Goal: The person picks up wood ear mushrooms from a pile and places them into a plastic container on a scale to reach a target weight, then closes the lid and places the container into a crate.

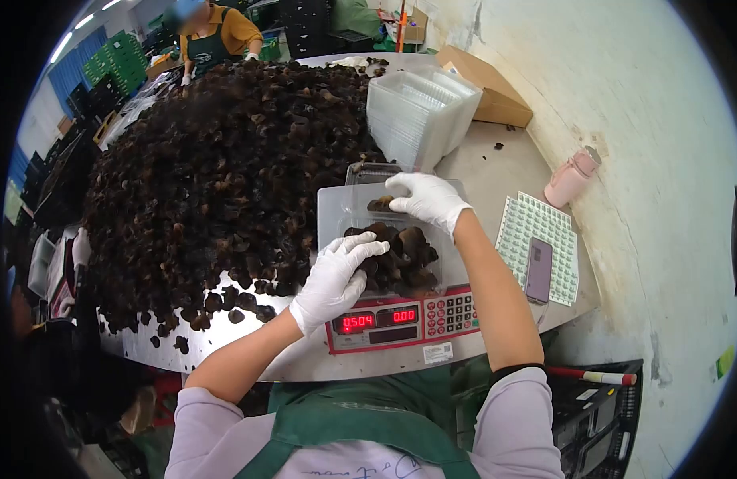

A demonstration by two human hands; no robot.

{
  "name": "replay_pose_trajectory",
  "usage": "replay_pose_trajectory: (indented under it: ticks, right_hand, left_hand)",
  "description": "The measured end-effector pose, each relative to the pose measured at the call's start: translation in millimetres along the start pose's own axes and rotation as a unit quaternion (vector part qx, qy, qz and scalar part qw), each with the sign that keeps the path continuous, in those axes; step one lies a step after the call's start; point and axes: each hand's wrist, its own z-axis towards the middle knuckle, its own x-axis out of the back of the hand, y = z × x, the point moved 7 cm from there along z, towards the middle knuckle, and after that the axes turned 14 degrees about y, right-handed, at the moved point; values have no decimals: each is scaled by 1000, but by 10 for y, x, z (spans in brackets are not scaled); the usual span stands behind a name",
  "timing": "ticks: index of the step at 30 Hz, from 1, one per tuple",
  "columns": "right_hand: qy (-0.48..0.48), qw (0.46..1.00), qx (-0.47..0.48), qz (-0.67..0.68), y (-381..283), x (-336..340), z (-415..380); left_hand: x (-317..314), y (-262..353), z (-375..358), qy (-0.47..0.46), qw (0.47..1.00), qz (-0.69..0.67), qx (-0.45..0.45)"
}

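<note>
A clear plastic tray (333, 209) holding dark brown mushroom-like pieces (412, 254) rests on a red-framed scale (375, 326), whose display reads 0.504 and 0.00. My left hand (336, 278), in a white glove, lies over the left side of the pieces with its fingers stretched out. At the tray's far side my gloved right hand (429, 199) has its fingers curved against a brownish piece (380, 204). A large heap of the dark pieces (233, 168) spreads across the table on the left.
Stacked clear trays (412, 116) and a cardboard box (488, 84) stand beyond the scale. Right lie a green-dotted sheet (508, 227), a phone (539, 270) and a pink bottle (572, 177) by the wall. A co-worker (217, 36) stands behind the heap; another gloved hand (82, 247) shows far left.
</note>
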Motion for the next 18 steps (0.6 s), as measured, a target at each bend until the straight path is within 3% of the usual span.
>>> replay_pose_trajectory:
  ticks: [1,3,5,7,9,12,13,15,16,18]
  right_hand:
    - [-72,997,3,-3,-20,-143,20]
    - [-83,996,17,-27,-50,-238,58]
    - [-108,992,-56,14,24,-311,47]
    - [-81,994,-62,45,-32,-170,-26]
    - [10,980,-127,156,-64,186,-133]
    - [12,970,-90,224,-129,454,-354]
    - [9,971,-88,221,-122,535,-446]
    - [-90,987,-54,125,-143,525,-673]
    - [-91,987,-54,123,-150,515,-755]
    - [-135,991,3,-8,-168,435,-916]
  left_hand:
    - [51,20,-14,4,1000,3,2]
    - [156,48,-31,23,990,-134,38]
    - [207,13,-17,17,989,-140,43]
    - [257,171,24,26,999,-7,-47]
    - [173,317,72,6,991,85,-104]
    - [5,453,114,8,975,163,-154]
    - [-40,438,121,12,975,161,-152]
    - [-144,345,131,13,968,209,-141]
    - [-180,267,121,11,979,173,-107]
    - [-176,200,112,29,986,132,-95]
